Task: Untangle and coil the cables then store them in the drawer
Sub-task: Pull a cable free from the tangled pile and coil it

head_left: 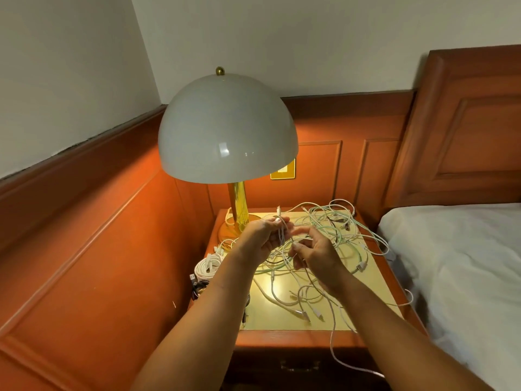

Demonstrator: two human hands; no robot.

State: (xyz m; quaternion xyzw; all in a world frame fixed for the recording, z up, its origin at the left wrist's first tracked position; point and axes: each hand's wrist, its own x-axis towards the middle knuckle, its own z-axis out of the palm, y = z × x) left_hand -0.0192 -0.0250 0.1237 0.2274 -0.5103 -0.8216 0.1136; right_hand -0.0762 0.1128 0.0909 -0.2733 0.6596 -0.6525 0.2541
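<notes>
Progress looks early: one white coil (208, 266) lies finished at the nightstand's (296, 335) left edge (dark cable beside it); left hand (263, 238) grips a few white loops, right hand (315, 256) pinches the strand; tangled cables (335, 235) remain; drawer (300, 365) closed

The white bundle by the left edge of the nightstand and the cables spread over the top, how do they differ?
The white bundle is wound into neat loops; the loose cables sprawl in a tangle. The bundle lies untouched; both hands, left hand and right hand, work on the loose cables. Both lie on the nightstand.
</notes>
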